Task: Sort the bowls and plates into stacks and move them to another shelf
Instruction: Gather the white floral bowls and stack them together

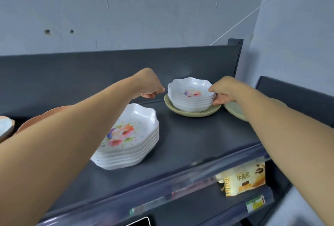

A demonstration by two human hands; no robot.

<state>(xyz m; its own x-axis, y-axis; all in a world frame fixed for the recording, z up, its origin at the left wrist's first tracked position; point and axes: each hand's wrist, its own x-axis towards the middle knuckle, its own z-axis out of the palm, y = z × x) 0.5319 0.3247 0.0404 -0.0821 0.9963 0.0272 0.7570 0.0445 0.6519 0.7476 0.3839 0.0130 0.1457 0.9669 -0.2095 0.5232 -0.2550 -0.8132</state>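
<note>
Forearms fill foreground. Right hand (223, 91) pinches bowl stack (190, 95), nested on green plate (191, 112) at shelf (198, 144) rear; left hand (150, 86) curled, touching nothing, just beside. Plate stack (128, 137) nearer. Advice: grip both sides, lift level.

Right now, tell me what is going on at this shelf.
A person is sorting dishes on a dark shelf. The right hand grips the side of a stack of white flowered bowls, which sits in a green plate. The left hand hovers just left of the bowls, fingers curled, not touching them. A stack of white flowered plates stands nearer the front. Another green plate lies partly behind the right arm.
</note>
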